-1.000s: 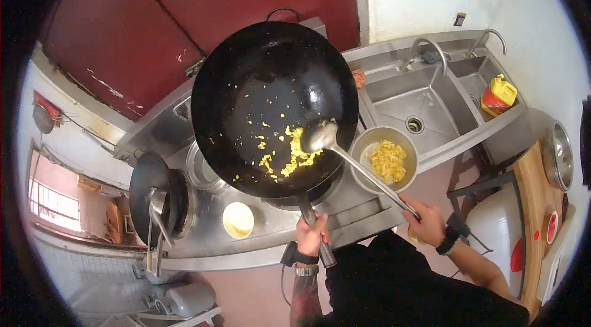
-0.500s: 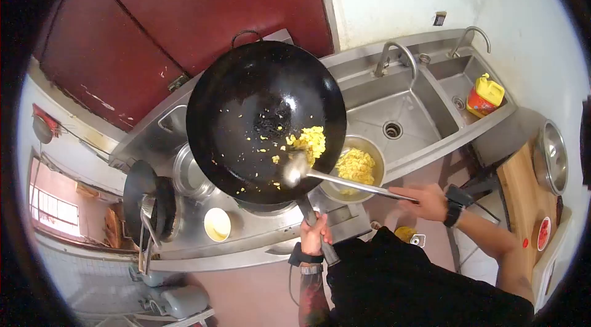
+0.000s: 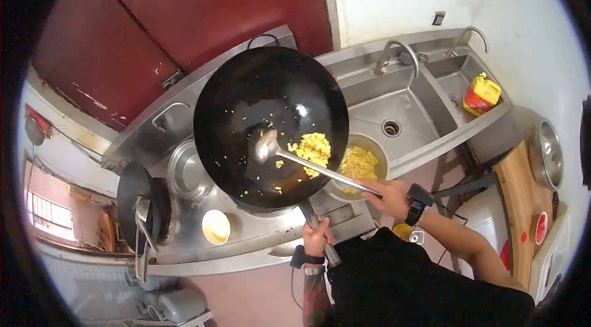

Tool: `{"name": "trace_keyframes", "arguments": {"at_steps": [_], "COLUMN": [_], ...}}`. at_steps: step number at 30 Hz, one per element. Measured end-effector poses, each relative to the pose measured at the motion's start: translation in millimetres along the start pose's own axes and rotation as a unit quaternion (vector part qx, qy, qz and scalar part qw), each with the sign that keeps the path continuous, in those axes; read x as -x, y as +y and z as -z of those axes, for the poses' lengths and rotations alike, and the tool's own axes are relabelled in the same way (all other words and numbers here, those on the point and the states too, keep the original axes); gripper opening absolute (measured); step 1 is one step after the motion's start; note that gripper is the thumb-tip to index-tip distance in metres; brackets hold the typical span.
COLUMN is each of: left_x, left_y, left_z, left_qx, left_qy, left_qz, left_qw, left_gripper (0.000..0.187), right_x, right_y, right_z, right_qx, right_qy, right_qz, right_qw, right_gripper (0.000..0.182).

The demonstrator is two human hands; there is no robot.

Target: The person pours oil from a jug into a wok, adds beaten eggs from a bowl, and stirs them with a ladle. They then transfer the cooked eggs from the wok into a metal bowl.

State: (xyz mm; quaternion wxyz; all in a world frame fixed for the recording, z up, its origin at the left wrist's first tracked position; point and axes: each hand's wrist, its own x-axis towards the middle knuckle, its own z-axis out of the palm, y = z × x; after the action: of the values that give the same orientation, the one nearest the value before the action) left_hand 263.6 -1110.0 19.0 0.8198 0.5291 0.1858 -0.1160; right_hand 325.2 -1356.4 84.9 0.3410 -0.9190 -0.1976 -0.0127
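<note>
My left hand (image 3: pixel 316 238) is closed round the handle of a large black wok (image 3: pixel 246 99), which is raised and tilted over the counter. In my right hand (image 3: pixel 389 196) is the shaft of a long metal ladle (image 3: pixel 267 146); its head rests against the wok's inner surface, left of the egg. Yellow scrambled egg (image 3: pixel 313 150) lies in the wok's lower right part, with small bits scattered round it. Partly under the wok's right rim stands a metal bowl (image 3: pixel 383 158) holding more scrambled egg (image 3: pixel 359 164).
A double sink (image 3: pixel 406 108) with a yellow-and-red jug (image 3: pixel 481 94) is at the right. Left are a metal pot (image 3: pixel 188 170), a pale bowl (image 3: pixel 216 227) and another wok (image 3: pixel 132 195). A wooden board (image 3: pixel 516 188) stands far right.
The ladle head has moved left across the wok, away from the egg, and my right hand has shifted left with it. The wok sits slightly lower and further right in view.
</note>
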Motion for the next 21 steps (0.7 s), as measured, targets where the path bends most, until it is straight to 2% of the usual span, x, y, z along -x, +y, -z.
{"name": "trace_keyframes", "arguments": {"at_steps": [2, 5, 7, 8, 11, 13, 15, 16, 20, 21], "left_x": [-2, -1, -6, -8, -8, -9, -10, -10, -12, -12], "left_y": [-1, 5, -1, -3, -5, -8, -12, -12, -6, -9], "left_z": [1, -2, 2, 5, 5, 5, 4, 5, 2, 0], "left_qx": [-0.013, -0.014, -0.013, -0.017, -0.016, 0.006, 0.027, 0.020, -0.015, -0.011], "left_qy": [0.010, 0.014, 0.002, -0.009, -0.026, -0.036, -0.040, -0.041, -0.037, -0.036], "left_qz": [0.000, -0.010, -0.019, -0.024, -0.020, -0.004, 0.012, 0.008, -0.008, -0.009], "left_qw": [1.000, 1.000, 1.000, 1.000, 0.999, 0.999, 0.999, 0.999, 0.999, 0.999], "left_gripper": [0.018, 0.017, 0.017, 0.017, 0.018, 0.018, 0.019, 0.018, 0.018, 0.018], "right_x": [13, 51, 74, 79, 80, 59, 26, 20, 27, 42], "right_y": [3, 17, 21, 20, 4, -6, -16, -17, -13, -12], "right_z": [8, 30, 55, 62, 73, 55, 31, 19, 8, 16], "right_qx": [0.013, 0.002, 0.104, 0.106, 0.093, 0.061, 0.048, 0.047, 0.100, 0.109], "right_qy": [-0.030, -0.012, -0.046, -0.045, 0.016, 0.042, 0.085, 0.089, 0.083, 0.053], "right_qz": [-0.020, -0.018, -0.076, -0.077, -0.086, -0.113, -0.068, -0.075, -0.072, -0.091], "right_qw": [0.999, 1.000, 0.991, 0.990, 0.992, 0.991, 0.993, 0.992, 0.989, 0.988], "right_gripper": [0.040, 0.041, 0.041, 0.041, 0.039, 0.038, 0.039, 0.039, 0.041, 0.041]}}
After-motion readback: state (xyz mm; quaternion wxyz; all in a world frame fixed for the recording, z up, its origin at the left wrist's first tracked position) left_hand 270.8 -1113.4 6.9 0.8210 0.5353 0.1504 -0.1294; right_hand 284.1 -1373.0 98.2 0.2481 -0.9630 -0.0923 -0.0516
